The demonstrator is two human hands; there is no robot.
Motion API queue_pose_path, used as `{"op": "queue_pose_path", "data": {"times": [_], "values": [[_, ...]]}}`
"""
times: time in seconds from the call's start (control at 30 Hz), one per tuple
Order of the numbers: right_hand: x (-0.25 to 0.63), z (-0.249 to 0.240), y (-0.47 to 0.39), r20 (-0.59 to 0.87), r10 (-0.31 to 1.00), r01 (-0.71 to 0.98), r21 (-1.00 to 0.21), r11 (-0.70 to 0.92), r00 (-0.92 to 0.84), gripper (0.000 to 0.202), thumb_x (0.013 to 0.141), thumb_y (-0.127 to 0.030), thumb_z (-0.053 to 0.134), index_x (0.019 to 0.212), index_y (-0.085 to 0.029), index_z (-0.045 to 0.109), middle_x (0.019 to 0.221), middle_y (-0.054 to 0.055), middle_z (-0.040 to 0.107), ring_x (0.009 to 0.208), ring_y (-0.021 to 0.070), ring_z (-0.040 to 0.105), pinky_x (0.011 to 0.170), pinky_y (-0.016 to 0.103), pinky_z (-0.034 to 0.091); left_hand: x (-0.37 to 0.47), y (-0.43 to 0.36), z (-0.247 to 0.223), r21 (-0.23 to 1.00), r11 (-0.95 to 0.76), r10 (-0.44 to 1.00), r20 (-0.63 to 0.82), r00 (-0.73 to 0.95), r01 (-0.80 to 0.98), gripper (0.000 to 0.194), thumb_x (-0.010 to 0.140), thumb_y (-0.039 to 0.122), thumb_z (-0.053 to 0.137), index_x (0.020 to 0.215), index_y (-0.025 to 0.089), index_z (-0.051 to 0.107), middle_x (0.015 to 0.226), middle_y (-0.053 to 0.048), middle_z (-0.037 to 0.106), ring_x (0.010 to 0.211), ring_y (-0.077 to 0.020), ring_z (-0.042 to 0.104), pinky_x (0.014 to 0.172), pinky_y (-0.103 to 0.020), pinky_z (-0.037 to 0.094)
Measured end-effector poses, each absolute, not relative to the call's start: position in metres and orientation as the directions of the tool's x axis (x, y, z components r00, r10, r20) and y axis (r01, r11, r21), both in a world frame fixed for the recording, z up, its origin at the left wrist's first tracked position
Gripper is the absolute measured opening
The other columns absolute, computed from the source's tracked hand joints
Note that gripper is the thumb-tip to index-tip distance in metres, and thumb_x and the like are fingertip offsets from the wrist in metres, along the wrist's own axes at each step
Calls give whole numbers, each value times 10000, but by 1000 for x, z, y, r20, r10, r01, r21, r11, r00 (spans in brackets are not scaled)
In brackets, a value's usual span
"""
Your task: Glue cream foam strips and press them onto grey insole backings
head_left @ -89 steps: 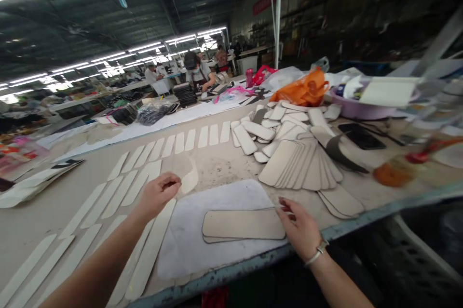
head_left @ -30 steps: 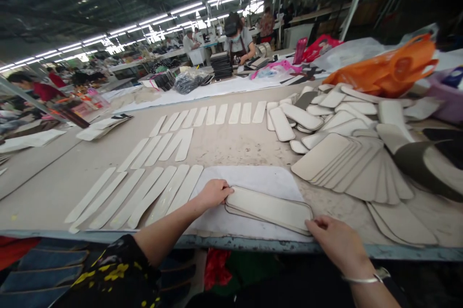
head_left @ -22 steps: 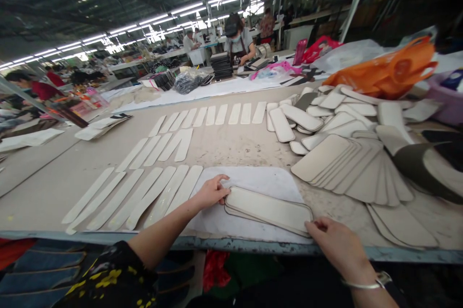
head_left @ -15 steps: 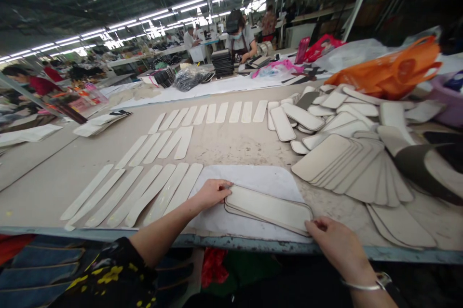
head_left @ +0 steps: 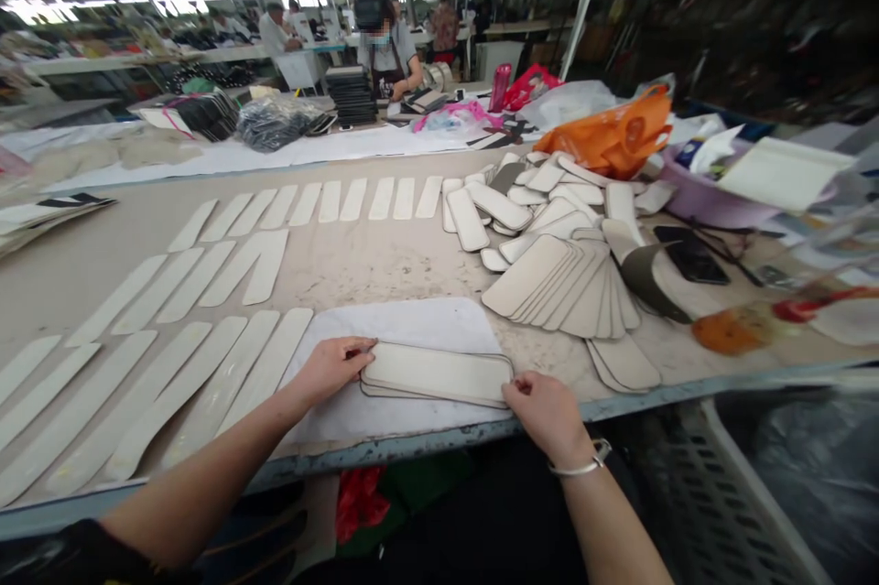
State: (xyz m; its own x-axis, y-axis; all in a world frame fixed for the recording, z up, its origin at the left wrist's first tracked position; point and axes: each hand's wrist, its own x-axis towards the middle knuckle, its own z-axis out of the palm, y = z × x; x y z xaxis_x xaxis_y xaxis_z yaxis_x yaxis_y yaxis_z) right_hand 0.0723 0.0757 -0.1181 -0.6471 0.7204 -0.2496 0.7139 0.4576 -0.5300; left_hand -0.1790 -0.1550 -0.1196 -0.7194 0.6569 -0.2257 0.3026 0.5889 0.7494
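A long off-white panel with rounded corners and a dark edge point(head_left: 436, 372) lies on top of at least one similar panel, over a white sheet point(head_left: 412, 319). My left hand point(head_left: 336, 370) pinches its left end between thumb and fingers. At the opposite end, my right hand point(head_left: 546, 411) grips the lower right corner, with a bracelet point(head_left: 580, 466) on the wrist. Left of the sheet, pale strips point(head_left: 265, 365) lie side by side in slanting rows. Fanned panels point(head_left: 569, 287) overlap to the right of my right hand.
Behind the fan is a loose heap of panels point(head_left: 549, 200), with an orange plastic bag point(head_left: 604, 136) beyond. A purple basin point(head_left: 714, 196), a phone point(head_left: 690, 254) and a bottle of amber liquid point(head_left: 734, 327) stand rightward. A co-worker point(head_left: 385, 45) works across the table.
My view has swung to the right, bringing the basin, phone and amber bottle into sight. Both hands keep hold of the panel's ends, and it stays over the white sheet.
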Motion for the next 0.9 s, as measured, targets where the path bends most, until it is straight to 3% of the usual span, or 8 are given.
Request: {"op": "queue_pose_path", "data": {"times": [0.13, 0.5, 0.9], "values": [[73, -117, 75, -241, 719, 705, -541, 458, -652, 182, 716, -318, 493, 617, -214, 605, 602, 12, 641, 590, 155, 553, 579, 257, 331, -175, -155, -115, 710, 587, 694, -193, -694, 390, 390, 729, 385, 582, 1064, 193, 630, 615, 17, 614, 514, -152, 564, 537, -235, 433], [72, -117, 74, -266, 708, 714, -525, 463, -655, 194, 717, -335, 483, 621, -212, 598, 598, 13, 625, 585, 156, 551, 586, 264, 344, -175, -156, -118, 672, 598, 690, -154, -707, 437, 341, 732, 385, 555, 984, 187, 673, 775, -23, 665, 634, -171, 583, 608, -246, 436], [70, -112, 73, -303, 684, 723, -497, 480, -663, 205, 745, -386, 453, 635, -238, 543, 598, -20, 593, 602, 155, 546, 596, 267, 345, -158, -168, -101, 554, 648, 692, -142, -708, 522, 178, 733, 306, 549, 860, 195, 609, 667, 9, 584, 629, -147, 538, 608, -238, 369]]}}
